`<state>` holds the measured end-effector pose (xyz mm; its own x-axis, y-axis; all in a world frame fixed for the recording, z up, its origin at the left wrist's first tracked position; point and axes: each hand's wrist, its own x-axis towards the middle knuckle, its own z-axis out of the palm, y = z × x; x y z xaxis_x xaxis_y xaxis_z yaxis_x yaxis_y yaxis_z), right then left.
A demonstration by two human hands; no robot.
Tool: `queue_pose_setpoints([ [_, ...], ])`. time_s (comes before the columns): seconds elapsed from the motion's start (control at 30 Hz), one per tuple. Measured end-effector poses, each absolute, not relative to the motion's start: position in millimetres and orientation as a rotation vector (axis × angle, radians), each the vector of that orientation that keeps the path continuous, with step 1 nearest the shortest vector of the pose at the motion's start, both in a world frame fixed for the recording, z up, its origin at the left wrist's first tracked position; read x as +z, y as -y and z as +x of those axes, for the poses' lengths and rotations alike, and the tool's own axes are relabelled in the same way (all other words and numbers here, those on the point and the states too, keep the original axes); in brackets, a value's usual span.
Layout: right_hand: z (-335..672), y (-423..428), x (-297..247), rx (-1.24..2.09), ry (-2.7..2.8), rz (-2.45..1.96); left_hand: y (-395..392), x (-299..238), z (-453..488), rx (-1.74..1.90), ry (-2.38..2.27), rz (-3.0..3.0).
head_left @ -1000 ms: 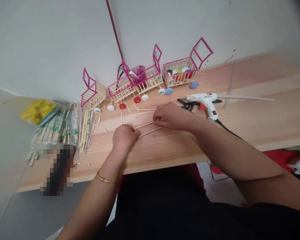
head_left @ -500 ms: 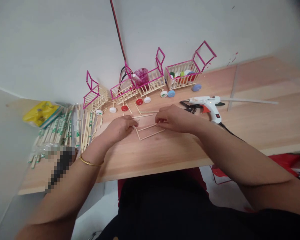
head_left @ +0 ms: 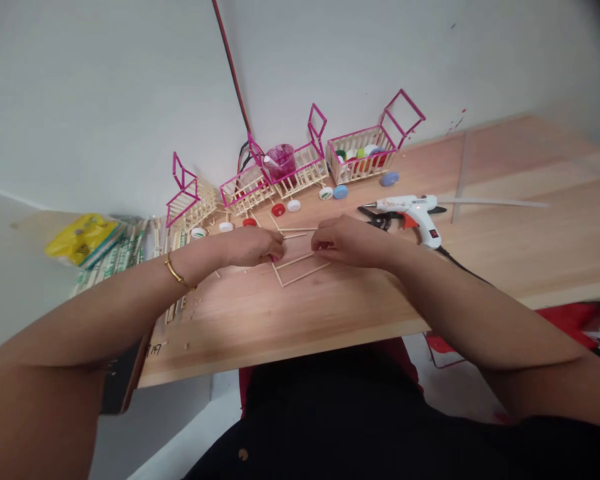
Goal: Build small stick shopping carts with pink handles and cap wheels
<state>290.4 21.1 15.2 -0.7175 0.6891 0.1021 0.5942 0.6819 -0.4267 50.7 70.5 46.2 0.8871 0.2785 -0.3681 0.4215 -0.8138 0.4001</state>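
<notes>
A small frame of thin wooden sticks (head_left: 305,274) lies on the table between my hands. My left hand (head_left: 255,247) is closed, its fingertips pinched at the frame's upper left corner. At the other end my right hand (head_left: 350,241) is also closed, thumb and fingers on the frame's right side, hiding that end. Just beyond the fingers lie more loose sticks (head_left: 300,230). To the right of my right hand rests a white glue gun (head_left: 410,212) with an orange trigger, beside a black-handled tool (head_left: 380,219), partly hidden.
Along the wall stand several stick carts with purple rims, among them a right-hand cart (head_left: 363,157) holding coloured caps. A purple-stained cup (head_left: 281,162) sits in a middle one. Bottle-cap wheels (head_left: 340,192) show below. At left are a yellow bag (head_left: 83,239) and bundled sticks (head_left: 113,257).
My left forearm has swung outward and lower, now covering much of the stick bundles. The left hand has shifted slightly right at the frame's corner. My right hand stays at its end.
</notes>
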Motion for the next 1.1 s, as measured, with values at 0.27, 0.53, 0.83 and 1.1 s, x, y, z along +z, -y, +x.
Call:
queue_pose_setpoints([
  [0.27, 290.1, -22.9, 14.6, 0.574, 2.663, -1.039, -74.1, 47.7, 49.9, -0.439, -0.42, 2.584],
  [0.53, 289.7, -22.1, 10.2, 0.66, 2.676, -0.963, -67.4, 43.9, 44.5, -0.434, -0.595, 2.683],
  [0.83, 279.2, -12.3, 5.1, 0.693, 2.699, -0.818, -7.9, 35.4, 28.5, -0.174, -1.073, 2.748],
  [1.1, 273.5, -11.2, 0.4, 0.648, 2.695, -0.742, 8.4, 7.5, 22.6, 0.069, -0.814, 2.952],
])
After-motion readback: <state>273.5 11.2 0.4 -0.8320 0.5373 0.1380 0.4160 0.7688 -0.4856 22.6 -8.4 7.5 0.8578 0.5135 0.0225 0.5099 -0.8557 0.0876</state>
